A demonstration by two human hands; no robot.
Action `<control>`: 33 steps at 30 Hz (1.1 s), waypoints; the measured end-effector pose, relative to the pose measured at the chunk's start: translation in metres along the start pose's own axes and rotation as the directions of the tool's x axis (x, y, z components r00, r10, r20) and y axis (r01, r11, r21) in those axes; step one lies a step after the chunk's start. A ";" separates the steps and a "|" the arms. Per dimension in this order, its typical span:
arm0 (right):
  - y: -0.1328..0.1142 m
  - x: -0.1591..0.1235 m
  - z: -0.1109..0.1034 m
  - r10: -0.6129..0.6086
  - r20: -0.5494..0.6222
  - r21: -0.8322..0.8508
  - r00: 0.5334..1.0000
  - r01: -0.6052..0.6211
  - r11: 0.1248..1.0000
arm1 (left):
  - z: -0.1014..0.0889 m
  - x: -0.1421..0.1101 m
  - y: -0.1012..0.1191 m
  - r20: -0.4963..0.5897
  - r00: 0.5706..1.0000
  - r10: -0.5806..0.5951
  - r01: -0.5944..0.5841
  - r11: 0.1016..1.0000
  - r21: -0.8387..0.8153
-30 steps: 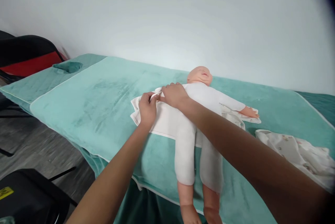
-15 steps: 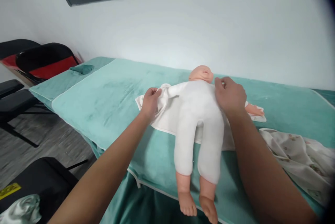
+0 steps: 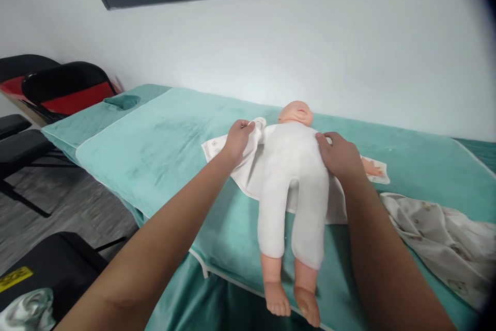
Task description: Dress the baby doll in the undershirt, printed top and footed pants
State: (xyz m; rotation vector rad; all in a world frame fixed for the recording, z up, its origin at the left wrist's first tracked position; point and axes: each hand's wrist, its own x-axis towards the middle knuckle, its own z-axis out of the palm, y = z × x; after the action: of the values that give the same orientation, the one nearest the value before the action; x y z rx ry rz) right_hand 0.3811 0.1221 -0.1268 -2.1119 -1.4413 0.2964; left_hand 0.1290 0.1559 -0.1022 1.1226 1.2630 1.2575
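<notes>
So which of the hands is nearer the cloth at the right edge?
Right. The right hand is beside the doll, on the side toward the cloth; the left hand is across the doll, gripping the shirt.

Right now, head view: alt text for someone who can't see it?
A person's left hand pinches a white shirt lying partly beneath a baby doll, face-up on a green bed; the right hand is by the doll's shoulder on that side. A patterned cloth lies farther right.

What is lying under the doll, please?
Under the doll lies a spread white garment, visible beside the body and between the legs; the lower legs lie over the green cover. Whatever is directly beneath its back is hidden.
</notes>
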 end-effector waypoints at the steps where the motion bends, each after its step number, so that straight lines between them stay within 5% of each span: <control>1: -0.002 -0.001 0.002 -0.016 -0.014 0.068 1.000 0.017 0.998 | 0.004 0.001 0.001 0.008 1.000 0.012 -0.012 1.000 0.020; 5: -0.016 -0.014 0.014 -0.102 0.001 0.314 0.995 0.096 0.945 | 0.015 0.009 0.006 0.039 0.996 0.082 -0.087 0.986 0.141; 9: -0.026 -0.027 0.024 -0.189 0.064 0.351 0.980 0.155 0.923 | 0.013 0.007 0.025 0.105 0.979 0.173 -0.201 0.889 0.411; 14: -0.024 -0.026 0.029 -0.183 0.033 0.320 0.983 0.163 0.933 | 0.004 -0.044 0.059 0.434 0.889 0.146 -0.396 0.723 0.566; 17: -0.023 -0.026 0.031 -0.186 0.015 0.324 0.982 0.172 0.930 | -0.001 -0.074 0.065 0.538 0.833 0.133 -0.443 0.742 0.503; 20: -0.023 -0.029 0.032 -0.189 0.009 0.329 0.982 0.175 0.928 | -0.012 -0.086 0.050 0.511 0.824 0.243 -0.495 0.748 0.442; 23: -0.022 -0.031 0.031 -0.181 -0.001 0.321 0.983 0.172 0.931 | -0.032 -0.087 0.017 0.339 0.835 0.434 -0.549 0.606 0.576; 26: -0.019 -0.029 0.031 -0.170 0.005 0.323 0.985 0.159 0.933 | -0.057 -0.091 -0.021 0.322 0.829 0.458 -0.548 0.544 0.636; 30: -0.016 -0.028 0.033 -0.204 -0.027 0.219 0.979 0.205 0.954 | -0.076 -0.096 -0.056 0.257 0.903 0.343 -0.429 0.698 0.574; 33: -0.019 -0.030 0.035 -0.308 -0.198 0.119 0.931 0.335 0.935 | -0.074 -0.095 -0.066 0.142 0.943 0.302 -0.333 0.820 0.465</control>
State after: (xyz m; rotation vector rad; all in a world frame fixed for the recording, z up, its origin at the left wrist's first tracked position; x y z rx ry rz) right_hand 0.3376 0.1114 -0.1492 -1.7004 -1.5758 0.0843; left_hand 0.0651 0.0529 -0.1669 1.7851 1.4264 1.1569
